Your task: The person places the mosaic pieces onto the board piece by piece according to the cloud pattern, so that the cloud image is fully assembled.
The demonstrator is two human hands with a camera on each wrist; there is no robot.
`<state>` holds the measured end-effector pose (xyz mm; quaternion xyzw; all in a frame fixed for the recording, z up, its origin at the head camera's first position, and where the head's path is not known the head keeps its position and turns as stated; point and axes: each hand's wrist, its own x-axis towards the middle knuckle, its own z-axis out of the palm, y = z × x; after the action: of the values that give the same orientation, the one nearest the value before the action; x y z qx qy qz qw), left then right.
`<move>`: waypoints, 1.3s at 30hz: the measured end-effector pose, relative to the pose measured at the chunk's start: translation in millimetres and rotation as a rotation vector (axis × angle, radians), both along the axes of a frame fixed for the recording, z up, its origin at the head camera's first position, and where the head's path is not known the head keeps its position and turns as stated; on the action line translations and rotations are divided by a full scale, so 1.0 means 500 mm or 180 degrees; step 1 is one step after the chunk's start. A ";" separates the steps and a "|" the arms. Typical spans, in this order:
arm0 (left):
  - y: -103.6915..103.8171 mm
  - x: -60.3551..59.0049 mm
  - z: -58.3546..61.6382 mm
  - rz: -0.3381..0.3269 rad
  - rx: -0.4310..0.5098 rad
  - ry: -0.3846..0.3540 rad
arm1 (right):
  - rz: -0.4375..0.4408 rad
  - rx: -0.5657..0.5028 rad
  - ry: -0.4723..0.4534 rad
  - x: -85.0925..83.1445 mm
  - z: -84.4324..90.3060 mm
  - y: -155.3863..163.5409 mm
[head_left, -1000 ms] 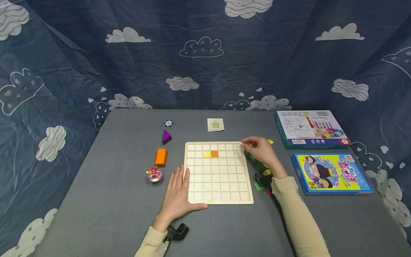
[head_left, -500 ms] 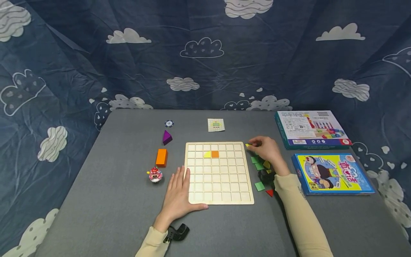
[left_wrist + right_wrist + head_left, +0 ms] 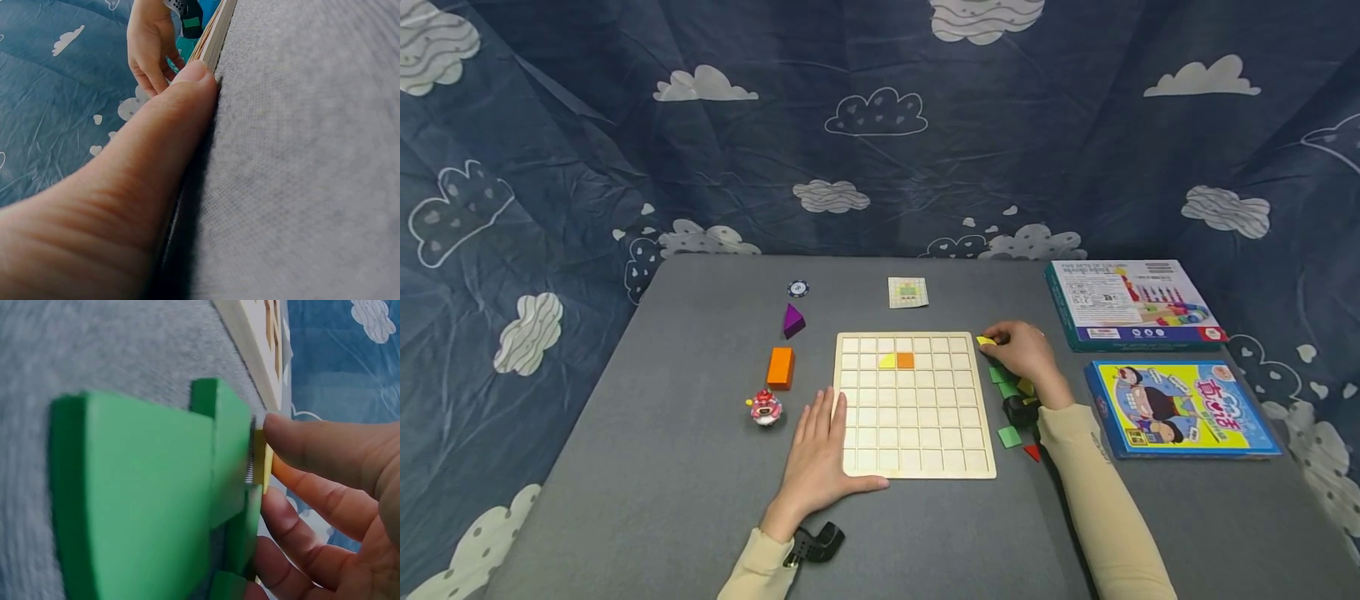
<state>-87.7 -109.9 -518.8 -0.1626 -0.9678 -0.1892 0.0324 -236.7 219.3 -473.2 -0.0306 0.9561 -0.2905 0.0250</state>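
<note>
A pale wooden grid board (image 3: pixel 917 433) lies on the grey table. A yellow triangle tile (image 3: pixel 887 361) and an orange square tile (image 3: pixel 906 360) sit side by side in its second row. My left hand (image 3: pixel 820 433) lies flat with straight fingers on the board's near left corner, and its thumb (image 3: pixel 156 156) rests along the board edge (image 3: pixel 215 31). My right hand (image 3: pixel 1000 342) is just off the board's far right corner and pinches a small yellow tile (image 3: pixel 985 340). In the right wrist view the fingers (image 3: pixel 325 450) hold that yellow tile (image 3: pixel 267 465) beside green tiles (image 3: pixel 156 487).
Loose green (image 3: pixel 1009 436), red (image 3: pixel 1032 452) and black (image 3: pixel 1018 408) tiles lie right of the board. To its left stand a purple pyramid (image 3: pixel 792 320), an orange block (image 3: pixel 780 367) and a pink toy (image 3: pixel 765 407). A chip (image 3: pixel 797 288), a card (image 3: pixel 907 292) and two boxes (image 3: pixel 1131 304), (image 3: pixel 1180 408) lie beyond.
My right hand has drawn back a little to the right, off the board's far corner, and now pinches the yellow tile. The left hand has stayed put.
</note>
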 end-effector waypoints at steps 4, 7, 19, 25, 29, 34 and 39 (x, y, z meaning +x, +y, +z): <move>0.000 -0.001 0.001 0.0000 -0.0006 -0.0008 | -0.0044 0.0034 0.0049 -0.001 -0.002 -0.002; 0.000 -0.001 0.001 -0.0002 -0.0020 -0.0006 | -0.0067 0.0027 0.0038 -0.001 -0.001 -0.003; 0.000 -0.001 0.000 -0.0008 -0.0012 0.0020 | -0.0138 0.0064 0.0051 -0.002 0.006 -0.005; -0.001 -0.002 -0.003 -0.0025 0.0006 0.0078 | -0.0144 -0.0058 0.0103 0.002 0.007 -0.005; 0.000 -0.001 -0.003 -0.0050 0.0028 0.0117 | -0.0111 -0.0152 0.0110 0.007 0.004 -0.002; -0.001 -0.001 -0.003 -0.0034 -0.0005 0.0024 | -0.0044 -0.0330 0.0178 0.019 0.008 -0.008; -0.001 -0.001 -0.002 -0.0022 -0.0037 0.0009 | 0.0104 -0.0643 0.0177 0.030 0.017 -0.026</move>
<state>-88.4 -110.5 -520.0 -0.1664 -0.9683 -0.1835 0.0322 -221.9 206.5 -464.6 -0.0565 0.9216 -0.3841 -0.0001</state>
